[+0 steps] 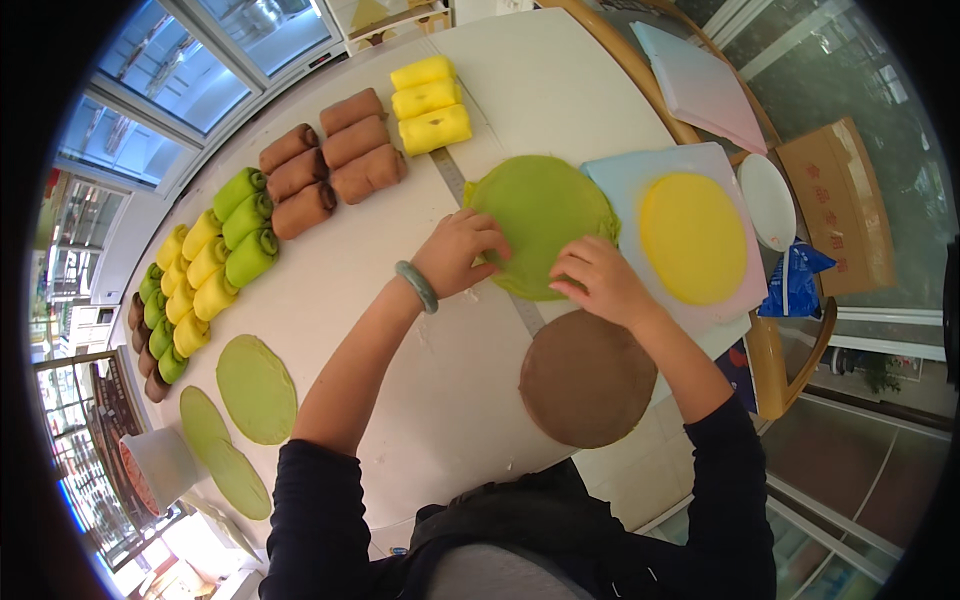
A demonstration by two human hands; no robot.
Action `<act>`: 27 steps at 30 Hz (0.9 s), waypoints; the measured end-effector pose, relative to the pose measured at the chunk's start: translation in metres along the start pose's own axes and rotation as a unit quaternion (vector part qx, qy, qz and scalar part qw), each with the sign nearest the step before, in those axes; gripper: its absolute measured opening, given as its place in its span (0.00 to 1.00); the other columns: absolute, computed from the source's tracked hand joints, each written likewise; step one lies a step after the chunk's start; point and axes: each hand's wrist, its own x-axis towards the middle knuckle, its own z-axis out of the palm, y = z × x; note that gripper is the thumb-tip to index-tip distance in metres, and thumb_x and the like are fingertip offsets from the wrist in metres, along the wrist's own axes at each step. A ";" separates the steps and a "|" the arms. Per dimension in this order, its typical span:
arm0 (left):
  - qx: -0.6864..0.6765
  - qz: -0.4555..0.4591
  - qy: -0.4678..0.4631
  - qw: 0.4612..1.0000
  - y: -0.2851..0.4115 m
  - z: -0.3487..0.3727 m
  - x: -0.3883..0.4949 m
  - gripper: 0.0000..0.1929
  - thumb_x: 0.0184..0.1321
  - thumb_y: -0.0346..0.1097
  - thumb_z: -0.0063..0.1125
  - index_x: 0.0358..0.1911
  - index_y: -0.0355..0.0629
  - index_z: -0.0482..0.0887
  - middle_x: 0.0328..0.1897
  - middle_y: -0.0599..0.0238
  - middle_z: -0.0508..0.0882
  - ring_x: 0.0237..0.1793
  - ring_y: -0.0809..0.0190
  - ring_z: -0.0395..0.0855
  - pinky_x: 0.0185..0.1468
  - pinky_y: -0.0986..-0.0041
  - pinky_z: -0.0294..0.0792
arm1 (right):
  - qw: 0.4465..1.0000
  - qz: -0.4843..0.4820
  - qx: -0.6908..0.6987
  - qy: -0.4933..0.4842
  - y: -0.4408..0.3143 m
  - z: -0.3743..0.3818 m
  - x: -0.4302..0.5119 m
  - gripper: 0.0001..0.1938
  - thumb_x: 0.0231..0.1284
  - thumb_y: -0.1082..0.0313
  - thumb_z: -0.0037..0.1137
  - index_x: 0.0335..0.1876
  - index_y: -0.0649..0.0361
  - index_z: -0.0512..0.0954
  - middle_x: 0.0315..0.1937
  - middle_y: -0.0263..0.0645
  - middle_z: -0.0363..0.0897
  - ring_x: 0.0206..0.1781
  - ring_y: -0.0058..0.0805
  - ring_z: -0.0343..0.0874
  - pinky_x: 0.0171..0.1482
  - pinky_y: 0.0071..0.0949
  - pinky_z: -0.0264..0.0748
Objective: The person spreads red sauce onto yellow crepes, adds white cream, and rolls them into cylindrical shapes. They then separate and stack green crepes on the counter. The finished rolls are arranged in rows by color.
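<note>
A round green dough sheet (551, 210) lies on the white tabletop (420, 390), its rim uneven and partly folded. My left hand (463, 251), with a green bangle (417, 286) at the wrist, is at the sheet's left edge, thumb and fingers apart. At the lower right edge, my right hand (600, 279) has curled fingers with a gap to the thumb; nothing shows lifted in either hand. Below my right hand rests a round brown dough sheet (589, 381). To the right, a yellow dough round (694, 238) lies on a blue-and-pink board (626, 176).
Brown dough rolls (358, 142), yellow rolls (433, 129) and green rolls (251, 257) line the far and left side. Pale green ovals (257, 390) lie near a white tub (161, 461). A metal strip (450, 176) crosses the table. Right are a chair (784, 375) and cardboard (840, 206).
</note>
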 end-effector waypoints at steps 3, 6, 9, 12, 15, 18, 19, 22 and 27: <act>0.034 0.019 -0.017 0.999 -0.009 -0.009 -0.008 0.13 0.48 0.29 0.73 0.37 0.52 0.87 0.47 0.69 0.84 0.56 0.54 0.79 0.61 0.61 0.69 | 0.999 0.014 0.015 0.025 -0.019 0.031 0.015 0.13 0.51 0.67 0.75 0.39 0.52 0.79 0.40 0.33 0.76 0.48 0.37 0.77 0.50 0.39 0.72; 0.084 0.054 -0.026 0.995 -0.010 -0.007 -0.008 0.12 0.48 0.29 0.73 0.37 0.53 0.87 0.46 0.70 0.84 0.55 0.56 0.79 0.61 0.62 0.68 | 0.999 0.036 -0.010 0.026 -0.029 0.051 0.022 0.14 0.49 0.67 0.75 0.37 0.52 0.78 0.38 0.33 0.76 0.46 0.37 0.77 0.48 0.38 0.71; 0.104 0.088 -0.036 0.990 -0.013 -0.010 -0.005 0.10 0.51 0.31 0.72 0.36 0.54 0.87 0.44 0.72 0.84 0.54 0.58 0.79 0.61 0.63 0.68 | 0.998 0.049 -0.038 0.032 -0.031 0.056 0.026 0.14 0.49 0.67 0.75 0.36 0.52 0.77 0.36 0.34 0.75 0.45 0.37 0.78 0.47 0.37 0.72; 0.098 0.095 -0.061 0.989 -0.017 -0.016 0.001 0.07 0.55 0.33 0.70 0.36 0.53 0.87 0.41 0.72 0.84 0.52 0.59 0.80 0.60 0.63 0.69 | 0.996 0.063 -0.024 0.051 -0.033 0.056 0.029 0.13 0.51 0.67 0.74 0.36 0.53 0.77 0.36 0.35 0.76 0.44 0.39 0.78 0.47 0.40 0.72; 0.074 0.067 -0.097 0.990 -0.015 -0.017 0.013 0.05 0.59 0.34 0.68 0.38 0.52 0.86 0.38 0.70 0.85 0.49 0.58 0.81 0.59 0.61 0.69 | 0.990 0.111 0.007 0.085 -0.040 0.058 0.031 0.12 0.54 0.67 0.73 0.36 0.55 0.77 0.35 0.37 0.76 0.42 0.41 0.78 0.44 0.41 0.74; 0.011 0.039 -0.098 0.994 -0.014 -0.013 0.027 0.05 0.61 0.35 0.67 0.39 0.51 0.86 0.36 0.69 0.85 0.47 0.56 0.82 0.58 0.61 0.69 | 0.969 0.210 0.045 0.120 -0.043 0.061 0.030 0.10 0.60 0.68 0.71 0.38 0.59 0.78 0.37 0.40 0.78 0.40 0.41 0.80 0.43 0.38 0.77; -0.003 0.037 -0.096 0.995 -0.016 -0.013 0.032 0.06 0.61 0.36 0.67 0.39 0.51 0.85 0.36 0.69 0.85 0.46 0.55 0.82 0.58 0.61 0.69 | 0.955 0.242 0.084 0.147 -0.042 0.061 0.029 0.09 0.61 0.68 0.70 0.39 0.61 0.78 0.37 0.39 0.78 0.40 0.39 0.81 0.42 0.35 0.78; 0.006 0.054 -0.101 0.993 -0.033 -0.023 0.043 0.08 0.60 0.38 0.69 0.40 0.49 0.85 0.37 0.69 0.85 0.46 0.54 0.82 0.56 0.62 0.70 | 0.915 0.268 0.222 0.205 -0.030 0.060 0.027 0.08 0.68 0.69 0.66 0.40 0.64 0.78 0.37 0.36 0.79 0.40 0.28 0.81 0.43 0.26 0.78; 0.041 0.029 -0.149 0.988 -0.056 -0.038 0.064 0.12 0.56 0.39 0.73 0.41 0.46 0.86 0.43 0.65 0.86 0.45 0.51 0.83 0.50 0.60 0.73 | 0.801 0.348 0.426 0.236 -0.016 0.056 0.027 0.07 0.80 0.67 0.55 0.43 0.62 0.76 0.34 0.23 0.75 0.38 0.08 0.70 0.39 0.16 0.68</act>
